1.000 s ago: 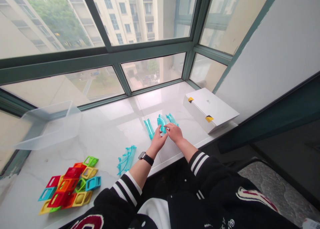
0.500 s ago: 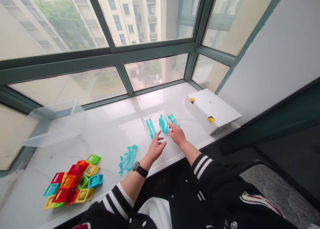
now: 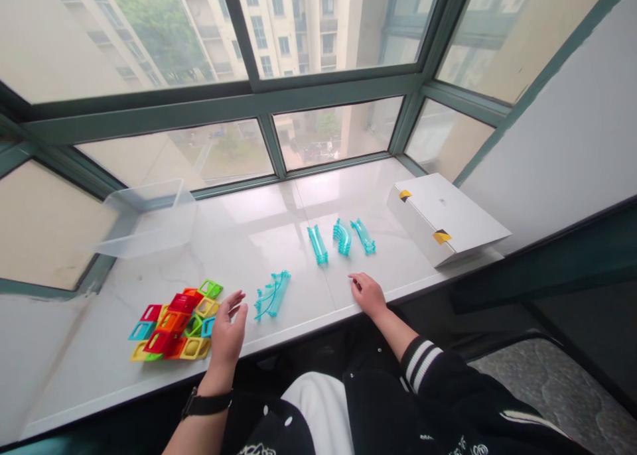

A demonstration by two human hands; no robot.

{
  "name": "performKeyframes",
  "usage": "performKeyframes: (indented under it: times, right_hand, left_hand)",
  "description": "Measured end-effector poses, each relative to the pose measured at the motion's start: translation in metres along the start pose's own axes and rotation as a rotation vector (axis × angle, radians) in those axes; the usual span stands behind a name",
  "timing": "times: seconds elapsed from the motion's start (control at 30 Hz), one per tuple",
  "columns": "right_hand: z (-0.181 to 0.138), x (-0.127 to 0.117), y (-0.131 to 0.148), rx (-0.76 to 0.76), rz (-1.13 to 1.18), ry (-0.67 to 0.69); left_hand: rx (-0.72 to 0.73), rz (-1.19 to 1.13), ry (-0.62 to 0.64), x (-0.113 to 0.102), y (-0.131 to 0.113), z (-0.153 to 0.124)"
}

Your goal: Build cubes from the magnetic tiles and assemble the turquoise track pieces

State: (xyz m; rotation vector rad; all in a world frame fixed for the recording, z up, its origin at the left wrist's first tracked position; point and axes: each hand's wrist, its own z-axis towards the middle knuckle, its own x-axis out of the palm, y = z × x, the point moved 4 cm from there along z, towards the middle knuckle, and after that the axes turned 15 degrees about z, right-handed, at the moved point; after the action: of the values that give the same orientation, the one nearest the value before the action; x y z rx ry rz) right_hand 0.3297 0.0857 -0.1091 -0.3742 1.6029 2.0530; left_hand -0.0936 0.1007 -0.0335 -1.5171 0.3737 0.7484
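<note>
My left hand (image 3: 229, 327), with a dark watch on its wrist, is beside the right edge of a pile of coloured plastic building frames (image 3: 175, 322) and holds nothing; its fingers are apart from the thumb. My right hand (image 3: 368, 293) hovers or rests near the counter's front edge, fingers loosely bent, nothing in them. Beyond it lie a straight turquoise see-through track piece (image 3: 318, 245), a stack of curved turquoise pieces (image 3: 342, 237) and another turquoise piece (image 3: 363, 236). Between my hands is a spread group of turquoise pieces (image 3: 273, 296).
At the back left of the white counter (image 3: 239, 233) stands a clear plastic bin (image 3: 149, 226). A white box (image 3: 450, 213) with yellow-and-black tabs sits at the right by the wall. Window frames (image 3: 283, 143) border the counter's back.
My left hand has moved left from the straight track piece to the coloured pile. My right hand has drawn back from the curved pieces toward the front edge. The view has shifted.
</note>
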Motion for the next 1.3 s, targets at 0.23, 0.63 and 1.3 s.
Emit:
performKeyframes:
  times: [0.23, 0.63, 1.3]
  right_hand:
    - [-0.001, 0.001, 0.001, -0.062, -0.087, -0.003]
    - [-0.001, 0.002, -0.003, -0.09, -0.161, -0.019]
    - [-0.001, 0.002, -0.006, -0.053, -0.192, -0.002]
  left_hand:
    - [0.132, 0.244, 0.141, 0.023, 0.028, -0.005]
    - [0.282, 0.405, 0.294, 0.053, 0.028, -0.005]
    - [-0.02, 0.0, 0.374, 0.041, 0.031, -0.024]
